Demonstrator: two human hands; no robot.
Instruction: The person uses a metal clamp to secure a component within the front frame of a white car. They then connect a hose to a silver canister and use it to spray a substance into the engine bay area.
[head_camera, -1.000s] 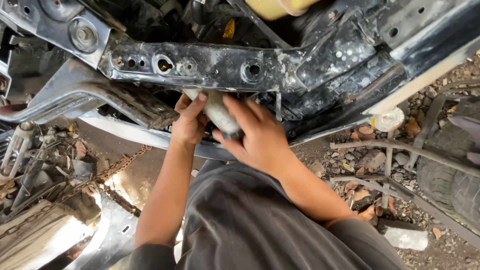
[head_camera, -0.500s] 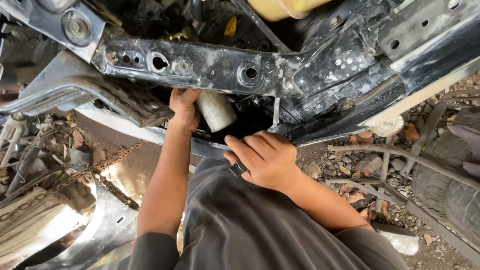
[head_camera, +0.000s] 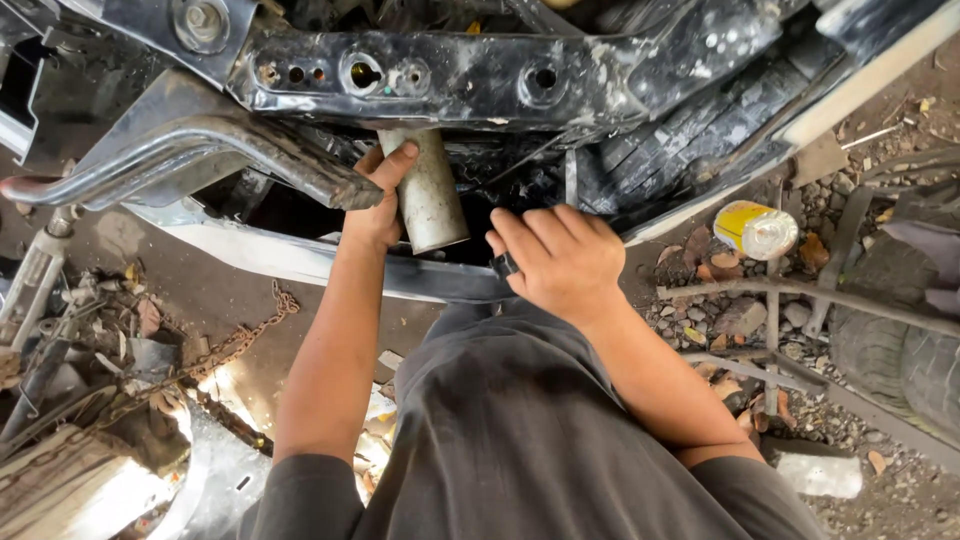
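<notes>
My left hand (head_camera: 378, 195) grips a dull silver metal cylinder (head_camera: 428, 195) that hangs down from under the black front crossmember (head_camera: 450, 75) of a stripped car body. My thumb lies up along the cylinder's side. My right hand (head_camera: 560, 258) is just right of the cylinder's lower end, fingers curled around a small dark object (head_camera: 505, 265) that I cannot make out, held against the pale lower bar (head_camera: 300, 262).
A bent grey bumper beam (head_camera: 180, 150) crosses at the left. A rusty chain (head_camera: 240, 345) lies on the ground beside scrap parts. On the right are a yellow and white can (head_camera: 757, 230), rubble, thin metal rods (head_camera: 800, 295) and a tyre (head_camera: 900, 360).
My right hand came off the cylinder and dropped down to the right, now closed on a small dark object. My left hand kept its hold on the cylinder.
</notes>
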